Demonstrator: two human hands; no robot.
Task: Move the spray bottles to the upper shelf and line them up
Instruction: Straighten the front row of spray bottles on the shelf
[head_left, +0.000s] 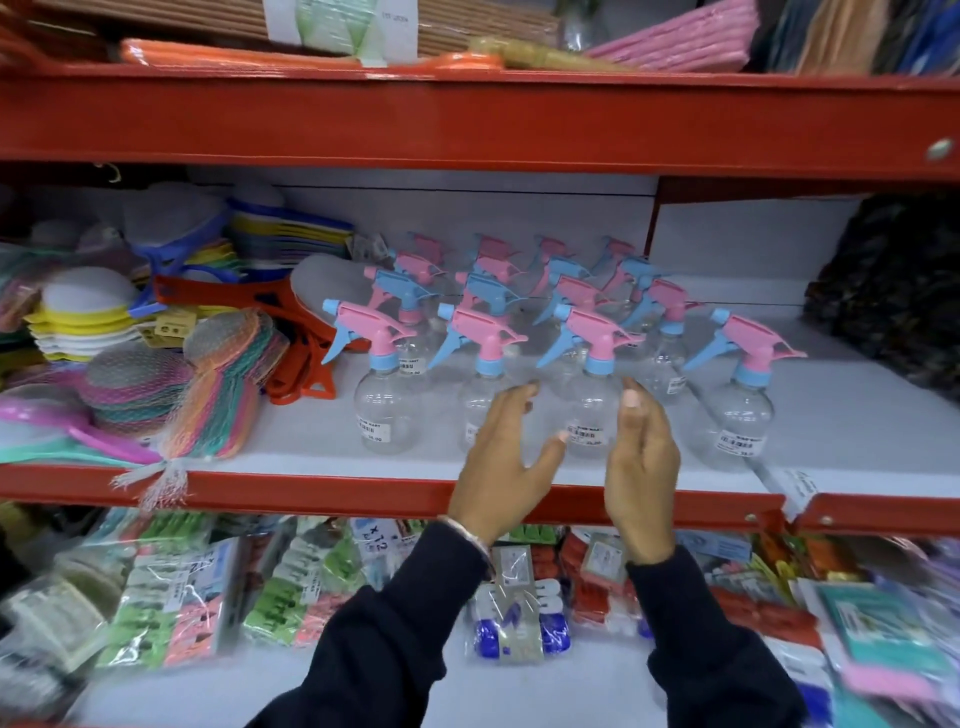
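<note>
Several clear spray bottles with pink and blue trigger heads stand in rows on the white middle shelf. The front row holds a left bottle, a second bottle, a third bottle and a right bottle standing apart from the others. My left hand and my right hand are raised in front of the shelf edge, on either side of the third bottle. Fingers are spread and neither hand grips anything. My left fingertips overlap the second bottle; contact cannot be told.
Net scrubber bundles, sponges and orange plastic items crowd the shelf's left. A dark bundle sits at the far right. Red shelf rails run above and below. Packaged goods fill the lower shelf.
</note>
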